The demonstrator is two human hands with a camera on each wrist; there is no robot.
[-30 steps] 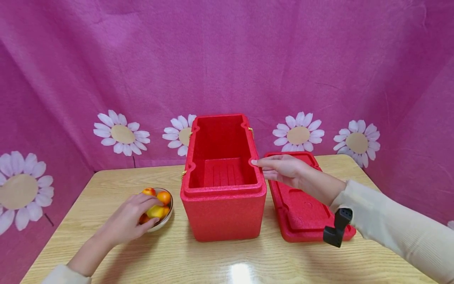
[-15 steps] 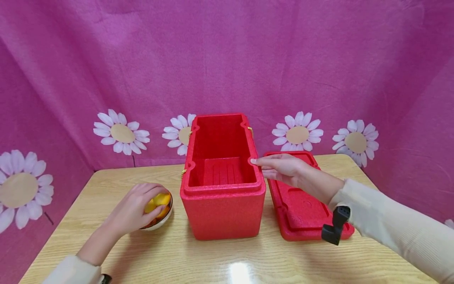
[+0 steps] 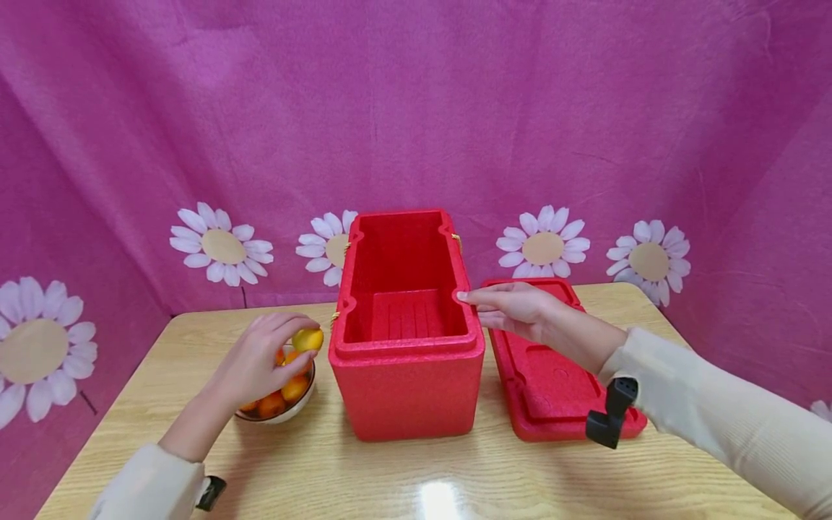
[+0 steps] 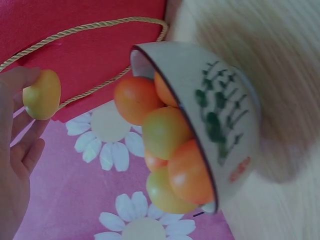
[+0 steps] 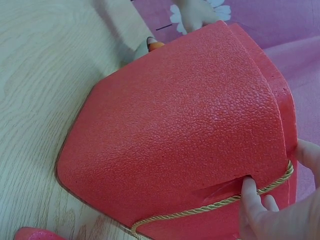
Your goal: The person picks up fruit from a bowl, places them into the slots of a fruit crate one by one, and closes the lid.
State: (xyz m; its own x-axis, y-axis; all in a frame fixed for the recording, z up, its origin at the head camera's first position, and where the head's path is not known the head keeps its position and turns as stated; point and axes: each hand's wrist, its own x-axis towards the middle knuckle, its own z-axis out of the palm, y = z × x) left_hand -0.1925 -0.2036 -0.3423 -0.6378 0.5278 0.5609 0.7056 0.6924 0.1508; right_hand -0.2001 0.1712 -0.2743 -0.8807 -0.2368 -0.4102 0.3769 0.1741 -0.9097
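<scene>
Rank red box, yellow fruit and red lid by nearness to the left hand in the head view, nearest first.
1. Yellow fruit: held in the left hand.
2. Red box: to that hand's right.
3. Red lid: right of the box, farthest.

The left hand (image 3: 260, 357) pinches a yellow fruit (image 3: 308, 340) over a bowl (image 3: 297, 410) of orange fruit (image 3: 295, 390). The right hand (image 3: 520, 307) holds the rim of a red box (image 3: 409, 401). A red lid (image 3: 559, 386) lies beside the box on the table (image 3: 325, 477); behind hangs a daisy-printed curtain (image 3: 416, 108).
</scene>
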